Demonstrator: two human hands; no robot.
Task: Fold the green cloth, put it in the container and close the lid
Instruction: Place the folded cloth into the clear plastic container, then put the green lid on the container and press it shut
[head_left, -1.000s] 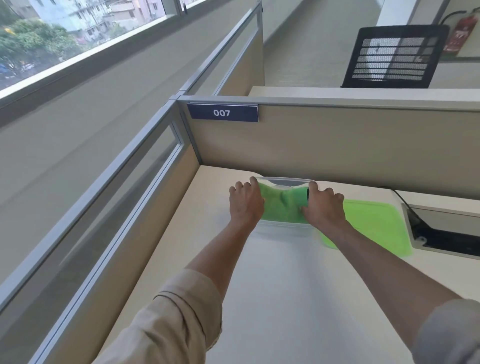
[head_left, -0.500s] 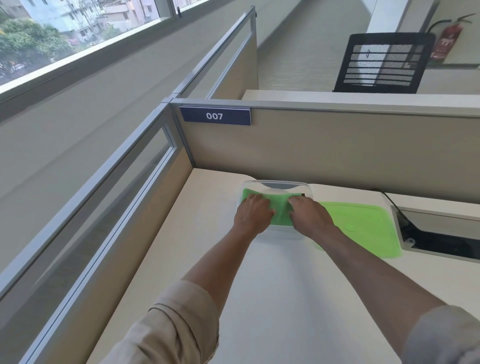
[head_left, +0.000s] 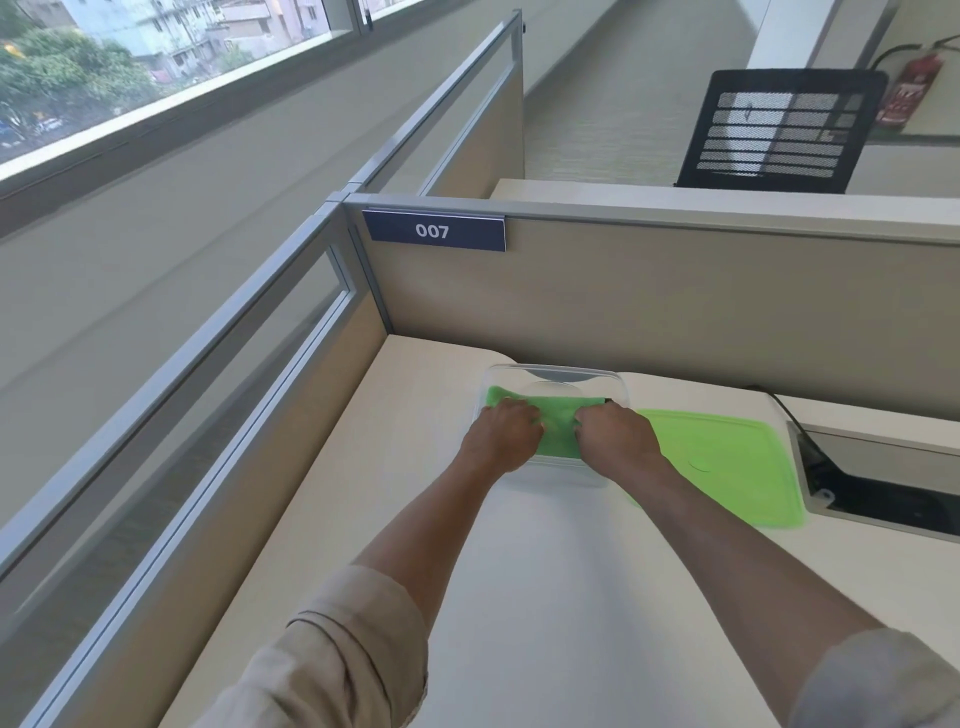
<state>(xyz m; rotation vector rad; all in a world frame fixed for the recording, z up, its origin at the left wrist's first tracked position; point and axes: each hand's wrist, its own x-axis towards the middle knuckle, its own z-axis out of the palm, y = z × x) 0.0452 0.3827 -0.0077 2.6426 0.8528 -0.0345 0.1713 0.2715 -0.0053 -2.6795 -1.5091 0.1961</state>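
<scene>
The folded green cloth (head_left: 558, 423) lies inside a clear plastic container (head_left: 558, 375) near the back of the desk. My left hand (head_left: 503, 435) rests on the cloth's left part with its fingers curled down onto it. My right hand (head_left: 618, 435) presses on the cloth's right part, fingers bent. Both hands reach down into the container and hide much of the cloth. The green lid (head_left: 727, 462) lies flat on the desk to the right of the container, touching its right side.
The desk (head_left: 545, 597) is bounded by a partition at the back with a sign reading 007 (head_left: 434, 230) and a glazed partition on the left. A recessed cable box (head_left: 883, 480) sits at the right. A black chair stands beyond the partition.
Both hands lowered the cloth from the container's rim down into it and moved closer together on top of the cloth. The camera view has tilted slightly.
</scene>
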